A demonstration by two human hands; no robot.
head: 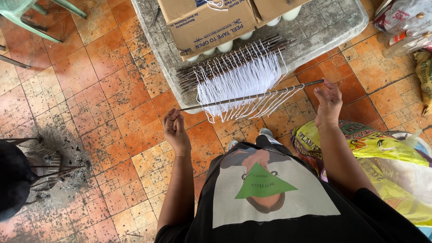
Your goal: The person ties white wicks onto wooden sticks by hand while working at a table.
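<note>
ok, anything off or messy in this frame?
One thing: a dark patch of ash or soot is scattered over the orange floor tiles at lower left, beside a black pot. The rod with white strings, held by left hand and right hand, looks orderly.

Cardboard box [204, 22], green chair [27, 15], yellow printed sack [382, 148], plastic bottles [407, 33], orange tiled floor [112, 103]
</note>
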